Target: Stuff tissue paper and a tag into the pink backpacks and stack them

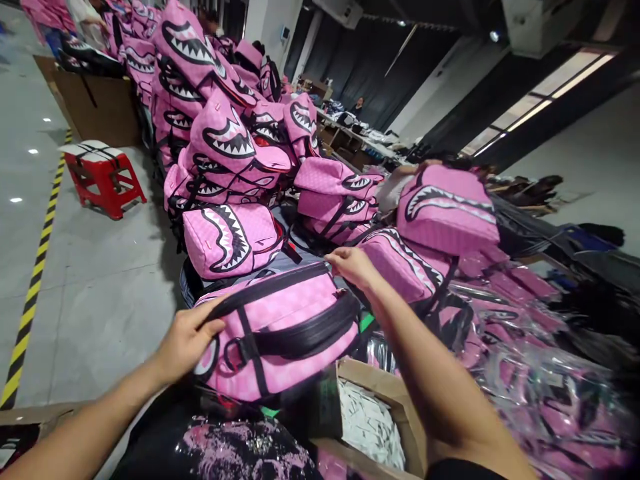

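Note:
A pink backpack [287,313] with black trim and a black strap lies tilted in front of me. My left hand [187,340] is closed around its left edge, thumb on the side towards me. At the backpack's upper right corner, by the black zipper band, my right hand [353,265] is closed in a pinch. What is between those fingertips is too small to make out. Just beyond lies another pink backpack [230,240] with a shark-mouth print. To the right of my right hand rests a further shark-mouth backpack [400,263].
A tall pile of pink backpacks [220,140] rises behind. Below my right forearm stands a cardboard box [415,400] holding white slips [370,420]. Plastic-wrapped pink goods [545,380] lie at right. A red stool [103,177] stands on the floor at left, near yellow-black tape [37,273].

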`<state>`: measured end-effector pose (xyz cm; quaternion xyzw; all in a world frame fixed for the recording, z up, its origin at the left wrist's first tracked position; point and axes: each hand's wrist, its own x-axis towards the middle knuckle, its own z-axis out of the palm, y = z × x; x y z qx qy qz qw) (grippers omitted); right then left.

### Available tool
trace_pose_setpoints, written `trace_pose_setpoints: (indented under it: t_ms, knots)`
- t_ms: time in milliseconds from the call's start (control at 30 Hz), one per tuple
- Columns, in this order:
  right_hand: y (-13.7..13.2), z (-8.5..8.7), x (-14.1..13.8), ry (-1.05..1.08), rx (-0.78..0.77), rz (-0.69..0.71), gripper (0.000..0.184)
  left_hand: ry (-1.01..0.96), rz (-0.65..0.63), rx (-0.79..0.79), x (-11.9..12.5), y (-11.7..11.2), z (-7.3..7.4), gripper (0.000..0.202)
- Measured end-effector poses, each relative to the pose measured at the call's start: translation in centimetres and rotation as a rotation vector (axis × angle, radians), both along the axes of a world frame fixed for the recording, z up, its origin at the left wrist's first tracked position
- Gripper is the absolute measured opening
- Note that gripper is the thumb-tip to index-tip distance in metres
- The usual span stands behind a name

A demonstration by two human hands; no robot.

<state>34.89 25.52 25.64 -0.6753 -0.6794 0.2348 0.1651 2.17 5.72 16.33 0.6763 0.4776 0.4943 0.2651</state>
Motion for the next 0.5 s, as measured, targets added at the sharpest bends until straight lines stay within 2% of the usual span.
trace_pose_setpoints:
  t_ms: [67, 100, 200, 267, 333, 500]
  knots:
    - [0.0, -3.1, -0.6, 0.166, -0.07, -0.071, 0.03, 0.015, -0.009, -0.1, -1.1, 1.1, 2.6, 0.051]
    - [-0.2, -4.0, -1.2, 0.236, -0.067, -0.079, 0.031, 0.062, -0.003, -0.129, -1.0, 1.9, 4.2, 0.057]
    - [-0.8, -5.0, -2.4, 0.416, 0.005, 0.005, 0.027, 0.336, 0.03, -0.164, 1.6, 4.8, 9.0, 0.071]
    - [-0.8, -5.2, -2.2, 0.476, 0.018, 0.071, 0.023, 0.505, -0.015, -0.186, 3.7, 6.3, 10.9, 0.056]
    - [-0.6, -6.3, -1.4, 0.48, -0.022, 0.058, 0.022, 0.552, -0.045, -0.187, 5.0, 7.3, 11.6, 0.037]
    - [0.1, -12.1, 0.0, 0.514, -0.128, -0.105, 0.039, 0.487, -0.03, -0.251, 5.0, 8.5, 11.7, 0.035]
